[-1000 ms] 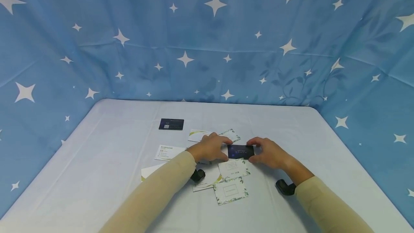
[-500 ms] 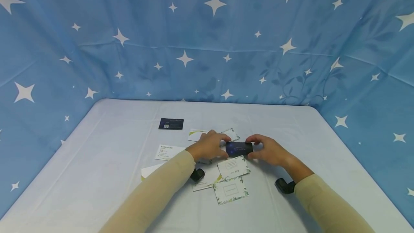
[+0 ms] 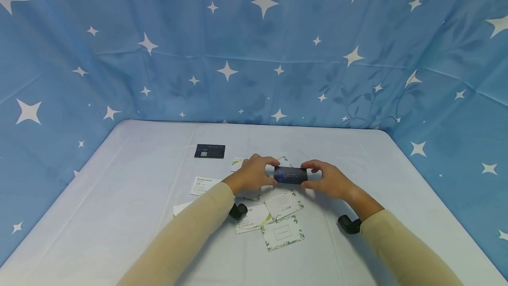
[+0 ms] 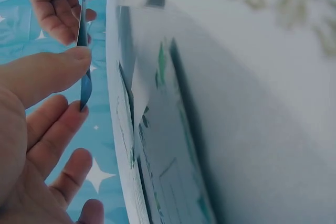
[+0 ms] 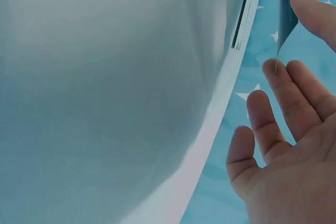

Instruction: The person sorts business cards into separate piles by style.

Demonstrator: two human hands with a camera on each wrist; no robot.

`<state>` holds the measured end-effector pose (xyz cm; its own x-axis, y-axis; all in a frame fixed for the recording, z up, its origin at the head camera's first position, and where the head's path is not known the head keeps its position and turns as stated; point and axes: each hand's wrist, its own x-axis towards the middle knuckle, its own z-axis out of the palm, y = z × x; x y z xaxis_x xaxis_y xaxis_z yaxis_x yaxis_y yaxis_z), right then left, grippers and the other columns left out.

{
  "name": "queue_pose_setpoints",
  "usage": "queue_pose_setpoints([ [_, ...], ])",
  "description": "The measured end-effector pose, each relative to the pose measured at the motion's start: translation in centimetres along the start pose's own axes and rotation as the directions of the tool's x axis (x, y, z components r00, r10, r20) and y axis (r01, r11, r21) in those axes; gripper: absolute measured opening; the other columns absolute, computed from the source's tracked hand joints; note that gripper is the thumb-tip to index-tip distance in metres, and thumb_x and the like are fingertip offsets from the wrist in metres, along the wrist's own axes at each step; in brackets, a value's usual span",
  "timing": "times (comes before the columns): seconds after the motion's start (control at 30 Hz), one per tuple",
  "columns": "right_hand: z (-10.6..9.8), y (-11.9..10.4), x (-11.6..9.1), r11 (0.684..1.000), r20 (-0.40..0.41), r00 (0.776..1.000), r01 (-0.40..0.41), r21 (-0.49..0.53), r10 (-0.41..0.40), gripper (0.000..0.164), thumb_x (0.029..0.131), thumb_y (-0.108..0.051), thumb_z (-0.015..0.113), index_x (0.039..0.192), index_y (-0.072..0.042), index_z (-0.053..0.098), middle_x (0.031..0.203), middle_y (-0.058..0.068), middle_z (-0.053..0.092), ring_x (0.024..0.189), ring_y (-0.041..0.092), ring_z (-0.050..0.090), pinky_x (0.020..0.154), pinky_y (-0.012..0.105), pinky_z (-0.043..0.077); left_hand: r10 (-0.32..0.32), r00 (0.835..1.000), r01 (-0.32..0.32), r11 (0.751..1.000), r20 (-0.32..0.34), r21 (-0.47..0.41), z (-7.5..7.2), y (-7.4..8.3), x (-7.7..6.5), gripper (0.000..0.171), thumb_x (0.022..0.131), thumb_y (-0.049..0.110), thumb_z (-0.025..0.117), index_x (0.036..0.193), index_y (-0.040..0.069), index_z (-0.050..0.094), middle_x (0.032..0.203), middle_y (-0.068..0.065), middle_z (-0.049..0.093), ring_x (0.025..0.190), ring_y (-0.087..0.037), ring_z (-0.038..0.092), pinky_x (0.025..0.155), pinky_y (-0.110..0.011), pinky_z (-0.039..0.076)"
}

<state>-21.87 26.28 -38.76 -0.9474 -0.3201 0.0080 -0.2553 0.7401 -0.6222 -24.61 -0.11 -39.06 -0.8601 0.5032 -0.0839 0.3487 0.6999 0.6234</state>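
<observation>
A dark blue business card (image 3: 291, 174) with small pale print is held up between both hands in the head view, above the white table (image 3: 341, 144). My left hand (image 3: 254, 172) pinches its left end between thumb and fingers. At the other end my right hand (image 3: 327, 179) grips it the same way. Seen nearly edge-on in the left wrist view, the dark card (image 4: 83, 22) bends a little near the fingertips. In the right wrist view, the card (image 5: 286, 11) runs from thumb to forefinger. A leaf-bordered white card (image 3: 284, 204) lies just below it.
Another dark card (image 3: 210, 151) lies at the back left. A second leaf-bordered card (image 3: 282, 233) is nearer the front, beside a white card with a yellow-green curve (image 3: 254, 218). To the left lies a white printed card (image 3: 204, 185). My left arm partly covers others.
Both hands have moved up and slightly left with the dark card, which has risen away from the leaf-bordered card. The cards on the table stay in about the same places.
</observation>
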Motion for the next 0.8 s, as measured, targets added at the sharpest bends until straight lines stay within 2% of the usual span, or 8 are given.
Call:
queue_pose_setpoints([
  [0.17,0.0,-0.3,0.2,0.999,-0.05,0.998,0.023,-0.032,-0.025,0.058,0.085,-0.028,0.08,0.135,-0.007,0.06,0.129,0.012,0.062,0.117,0.035,0.053,0.09,0.053,0.043,0.021,0.999,-0.021,1.0,-0.041,0.003,-0.5,-0.3,-0.1,0.056,0.089,0.033,0.077,0.141,0.028,0.058,0.135,-0.002,0.053,0.125,-0.028,0.042,0.099,-0.048,0.037],
  [0.4,0.1,-1.6,0.9,0.999,-0.096,0.995,0.022,-0.023,-0.024,0.058,0.086,-0.033,0.08,0.136,-0.01,0.061,0.127,0.018,0.062,0.115,0.036,0.054,0.092,0.055,0.044,0.001,0.998,-0.006,0.997,-0.07,-0.075,-2.0,-1.0,-0.7,0.056,0.089,0.03,0.078,0.142,0.027,0.057,0.14,-0.008,0.049,0.128,-0.035,0.04,0.099,-0.055,0.036],
  [0.63,0.9,-3.2,2.3,0.998,-0.093,0.994,0.055,0.009,-0.054,0.057,0.089,-0.029,0.077,0.139,-0.008,0.059,0.128,0.018,0.061,0.115,0.036,0.054,0.094,0.055,0.044,0.001,0.995,-0.014,0.991,-0.099,-0.132,-3.8,-2.7,-1.5,0.058,0.09,0.027,0.077,0.144,0.022,0.055,0.141,-0.012,0.046,0.125,-0.032,0.044,0.096,-0.053,0.041],
  [0.7,1.2,-3.6,2.8,0.997,-0.089,0.994,0.071,0.006,-0.07,0.057,0.09,-0.028,0.076,0.14,-0.008,0.059,0.127,0.019,0.061,0.115,0.036,0.055,0.092,0.053,0.045,-0.001,0.995,-0.013,0.991,-0.104,-0.133,-4.3,-3.2,-1.7,0.058,0.091,0.026,0.076,0.145,0.021,0.055,0.142,-0.013,0.046,0.127,-0.03,0.045,0.097,-0.052,0.042],
  [0.8,1.7,-4.5,3.6,0.997,-0.085,0.993,0.083,-0.008,-0.083,0.057,0.091,-0.029,0.075,0.141,-0.008,0.058,0.126,0.02,0.061,0.107,0.035,0.057,0.083,0.047,0.047,-0.015,0.994,0.0,0.99,-0.108,-0.138,-5.1,-4.0,-1.9,0.058,0.092,0.025,0.076,0.145,0.02,0.054,0.142,-0.014,0.046,0.129,-0.031,0.044,0.099,-0.052,0.041],
])
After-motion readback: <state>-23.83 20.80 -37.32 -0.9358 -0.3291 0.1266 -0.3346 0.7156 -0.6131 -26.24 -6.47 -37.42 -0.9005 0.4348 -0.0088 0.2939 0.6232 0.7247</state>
